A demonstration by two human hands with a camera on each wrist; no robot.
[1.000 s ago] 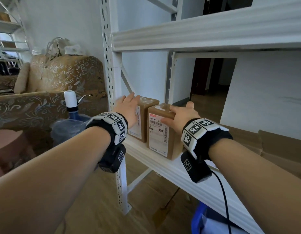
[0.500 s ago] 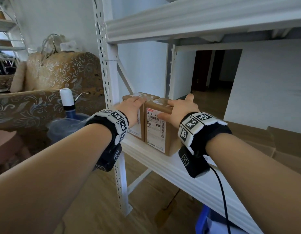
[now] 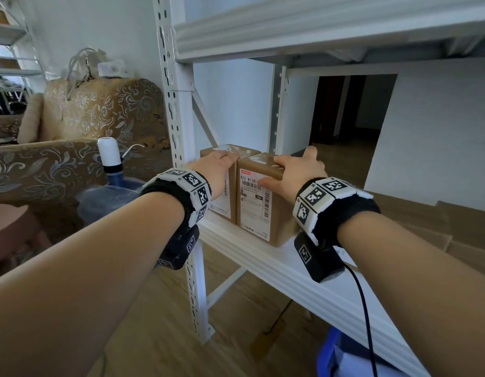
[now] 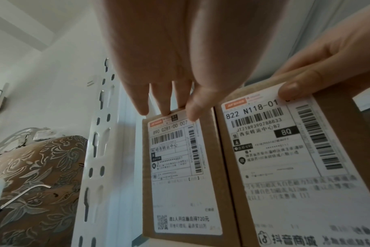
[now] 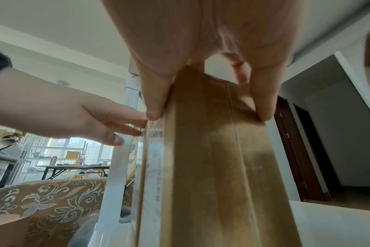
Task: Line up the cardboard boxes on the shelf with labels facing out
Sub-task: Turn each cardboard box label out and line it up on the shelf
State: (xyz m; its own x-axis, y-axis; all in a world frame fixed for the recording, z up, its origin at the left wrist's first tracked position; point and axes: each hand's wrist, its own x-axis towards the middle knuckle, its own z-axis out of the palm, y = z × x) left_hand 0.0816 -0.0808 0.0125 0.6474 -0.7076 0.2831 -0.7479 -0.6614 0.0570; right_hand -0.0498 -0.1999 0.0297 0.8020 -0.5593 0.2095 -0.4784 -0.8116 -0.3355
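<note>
Two brown cardboard boxes stand side by side, touching, at the left end of the white shelf (image 3: 263, 265), white shipping labels facing me. My left hand (image 3: 218, 164) lies on top of the left box (image 3: 244, 151) with straight fingers; the left wrist view shows the fingertips (image 4: 165, 107) at the top front edge of the left box (image 4: 180, 167). My right hand (image 3: 295, 170) grips the top of the right box (image 3: 256, 208), thumb on the label face and fingers over the far side. The right wrist view shows that pinch across the right box (image 5: 211, 158).
The shelf's perforated upright (image 3: 178, 131) stands just left of the boxes, with the upper shelf (image 3: 317, 25) overhead. Flattened cardboard (image 3: 426, 221) lies on the shelf to the right. A patterned sofa (image 3: 86, 126) and a water jug with pump (image 3: 108, 159) are left; a blue bin (image 3: 328, 355) sits below.
The right box has slid left and back until it touches the left box, closing the gap. My left hand has shifted onto the left box's top.
</note>
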